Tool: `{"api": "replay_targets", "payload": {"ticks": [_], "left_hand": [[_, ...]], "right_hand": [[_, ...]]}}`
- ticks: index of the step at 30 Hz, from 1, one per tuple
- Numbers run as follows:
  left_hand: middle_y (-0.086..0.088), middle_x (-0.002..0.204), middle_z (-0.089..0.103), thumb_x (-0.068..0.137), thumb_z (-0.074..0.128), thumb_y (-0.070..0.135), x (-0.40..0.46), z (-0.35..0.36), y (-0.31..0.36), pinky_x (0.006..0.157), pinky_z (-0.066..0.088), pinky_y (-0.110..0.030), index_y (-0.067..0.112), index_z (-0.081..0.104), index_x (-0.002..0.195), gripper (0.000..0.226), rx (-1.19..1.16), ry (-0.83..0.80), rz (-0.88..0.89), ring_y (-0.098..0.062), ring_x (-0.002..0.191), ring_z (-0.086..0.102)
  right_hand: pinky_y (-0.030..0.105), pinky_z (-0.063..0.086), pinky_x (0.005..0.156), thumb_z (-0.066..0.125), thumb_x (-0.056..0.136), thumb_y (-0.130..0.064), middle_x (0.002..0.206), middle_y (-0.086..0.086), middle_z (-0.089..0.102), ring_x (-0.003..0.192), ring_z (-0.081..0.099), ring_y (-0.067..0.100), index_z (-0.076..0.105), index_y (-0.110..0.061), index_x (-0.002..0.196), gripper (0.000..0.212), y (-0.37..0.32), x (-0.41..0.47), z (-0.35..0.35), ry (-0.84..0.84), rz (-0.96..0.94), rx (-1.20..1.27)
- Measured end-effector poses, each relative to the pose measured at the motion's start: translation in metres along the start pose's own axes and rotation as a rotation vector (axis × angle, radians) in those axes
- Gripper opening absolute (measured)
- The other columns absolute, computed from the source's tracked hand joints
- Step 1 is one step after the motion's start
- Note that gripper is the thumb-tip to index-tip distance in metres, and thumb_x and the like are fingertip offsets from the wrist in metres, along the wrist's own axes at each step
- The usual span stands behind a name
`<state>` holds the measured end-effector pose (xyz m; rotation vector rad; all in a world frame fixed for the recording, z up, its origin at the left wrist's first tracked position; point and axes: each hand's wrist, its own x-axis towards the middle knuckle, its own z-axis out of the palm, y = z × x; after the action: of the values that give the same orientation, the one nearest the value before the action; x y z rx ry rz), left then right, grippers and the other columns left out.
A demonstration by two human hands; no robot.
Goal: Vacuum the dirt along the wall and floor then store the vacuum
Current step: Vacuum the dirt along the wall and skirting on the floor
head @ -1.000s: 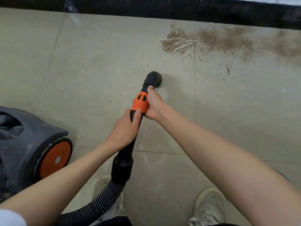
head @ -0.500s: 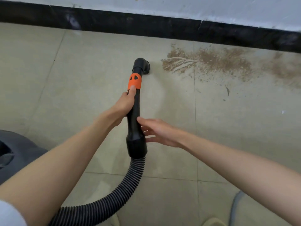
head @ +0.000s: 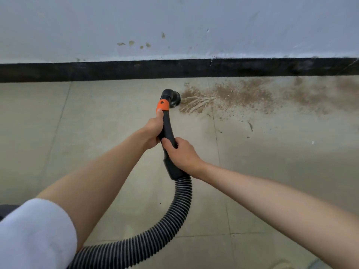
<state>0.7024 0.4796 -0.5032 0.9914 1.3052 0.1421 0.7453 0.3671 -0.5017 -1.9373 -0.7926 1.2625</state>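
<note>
Both hands hold the black vacuum wand [head: 167,127]. The left hand [head: 153,131] has its grip wrapped round the wand just below the orange collar [head: 162,105]; the right hand [head: 182,154] grips nearer, above the ribbed hose [head: 174,214]. The nozzle [head: 172,98] rests on the tiled floor [head: 97,123], at the left edge of the brown dirt [head: 233,96] spread along the black baseboard [head: 116,71] at the far wall [head: 194,26].

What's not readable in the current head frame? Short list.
- Nozzle mouth: faces down, whether it touches the floor is hidden by its own body.
- Vacuum body: outside the frame; the hose is cut by the bottom edge.
- Dirt at far right: blurred, runs off the right edge.
- Right hand fingers: wrapped behind the handle.
</note>
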Motion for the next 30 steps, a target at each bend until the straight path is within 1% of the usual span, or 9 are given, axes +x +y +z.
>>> {"api": "replay_targets", "payload": {"ticks": [3,5,8,10,14,18,22,26,30], "left_hand": [[-0.009,0.085,0.053,0.1,0.025,0.049,-0.003,0.019,0.007,0.064,0.047,-0.03,0.003,0.046,0.106,0.051,-0.037,-0.028,-0.019,-0.02,0.074,0.053],[-0.01,0.085,0.053,0.101,0.024,0.047,-0.004,0.031,0.007,0.068,0.046,-0.033,0.003,0.044,0.108,0.049,-0.074,-0.019,-0.031,-0.02,0.073,0.053],[-0.009,0.083,0.052,0.1,0.025,0.05,0.001,0.043,0.006,0.062,0.045,-0.031,0.003,0.043,0.11,0.051,-0.142,0.007,-0.029,-0.02,0.071,0.052],[-0.009,0.083,0.051,0.1,0.025,0.048,0.005,0.047,0.006,0.063,0.045,-0.032,0.003,0.044,0.116,0.051,-0.177,0.02,-0.02,-0.021,0.071,0.051],[-0.011,0.09,0.052,0.102,0.025,0.044,0.014,0.045,0.012,0.075,0.044,-0.035,0.003,0.041,0.13,0.052,-0.206,0.049,-0.029,-0.024,0.082,0.053],[-0.011,0.11,0.053,0.1,0.026,0.05,0.023,0.049,0.019,0.073,0.044,-0.034,0.008,0.041,0.126,0.052,-0.258,0.07,-0.089,-0.025,0.094,0.053],[-0.01,0.108,0.053,0.1,0.026,0.049,0.038,0.064,0.027,0.077,0.043,-0.032,0.011,0.04,0.115,0.044,-0.268,0.098,-0.114,-0.024,0.096,0.053],[-0.01,0.113,0.054,0.1,0.026,0.048,0.057,0.072,0.029,0.077,0.043,-0.034,0.01,0.04,0.122,0.047,-0.275,0.128,-0.106,-0.025,0.1,0.053],[-0.01,0.113,0.052,0.1,0.025,0.047,0.073,0.082,0.028,0.08,0.043,-0.036,0.008,0.039,0.128,0.05,-0.224,0.117,-0.059,-0.026,0.1,0.051]], "right_hand": [[0.026,0.042,0.059,0.048,0.097,-0.041,0.08,0.0,0.057,0.071,0.056,0.015,0.054,-0.014,0.084,0.031,0.0,0.002,-0.024,0.031,-0.022,-0.073],[0.025,0.042,0.057,0.049,0.096,-0.04,0.077,-0.001,0.057,0.067,0.054,0.013,0.051,-0.017,0.076,0.03,0.004,0.004,-0.039,0.005,-0.036,-0.138],[0.026,0.041,0.056,0.05,0.094,-0.04,0.079,0.001,0.058,0.069,0.055,0.017,0.051,-0.019,0.072,0.03,0.005,0.01,-0.056,-0.038,-0.055,-0.224],[0.028,0.041,0.057,0.051,0.093,-0.039,0.078,0.003,0.058,0.071,0.055,0.02,0.051,-0.018,0.071,0.031,0.004,0.015,-0.064,-0.056,-0.073,-0.261],[0.027,0.04,0.056,0.053,0.092,-0.04,0.075,0.003,0.057,0.068,0.055,0.02,0.052,-0.016,0.071,0.033,-0.003,0.027,-0.08,-0.104,-0.104,-0.329],[0.028,0.039,0.056,0.057,0.091,-0.044,0.07,0.001,0.056,0.064,0.053,0.017,0.051,-0.017,0.068,0.037,-0.003,0.042,-0.094,-0.124,-0.168,-0.441],[0.03,0.041,0.061,0.057,0.091,-0.049,0.076,0.004,0.06,0.07,0.056,0.02,0.053,-0.014,0.075,0.038,0.006,0.064,-0.113,-0.142,-0.209,-0.501],[0.027,0.039,0.056,0.054,0.093,-0.049,0.07,-0.002,0.059,0.064,0.056,0.014,0.052,-0.018,0.076,0.036,0.015,0.084,-0.123,-0.147,-0.236,-0.516],[0.027,0.038,0.054,0.051,0.094,-0.047,0.074,-0.001,0.06,0.064,0.056,0.013,0.048,-0.021,0.076,0.032,0.027,0.089,-0.124,-0.115,-0.216,-0.443]]}}
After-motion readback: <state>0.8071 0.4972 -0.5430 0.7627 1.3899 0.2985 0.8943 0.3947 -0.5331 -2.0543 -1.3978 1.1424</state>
